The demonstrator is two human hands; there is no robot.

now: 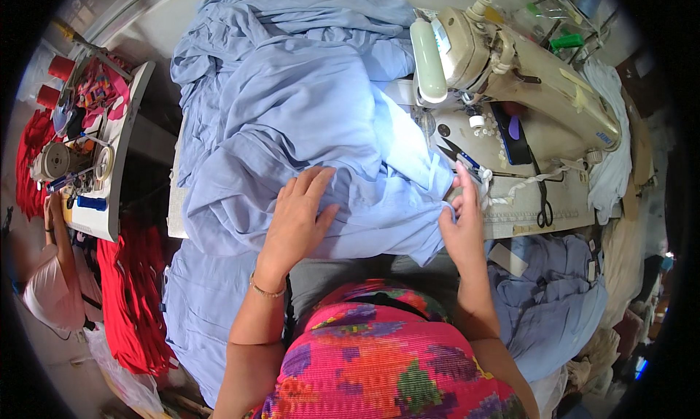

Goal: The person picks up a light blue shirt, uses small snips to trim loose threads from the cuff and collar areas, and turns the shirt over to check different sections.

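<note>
Light blue cloth (292, 105) lies in a large crumpled heap over the sewing table in front of me. My left hand (297, 209) rests flat on its near part, fingers stretched out and thumb apart, holding nothing. At the cloth's right edge, my right hand (465, 218) pinches a fold between thumb and fingers. Just beyond that hand lie small scissors or snips (456, 153) with dark pointed blades. The cream sewing machine (510, 61) stands behind and to the right, its needle area left of the cloth-free plate.
Beside the machine lie a dark phone (512, 138) with a purple piece on it, small white buttons (487, 127) and black-handled scissors (543, 204). More blue cloth (547, 295) hangs at my right. A co-worker (55, 288) sits at another machine on the left, near red cloth (135, 302).
</note>
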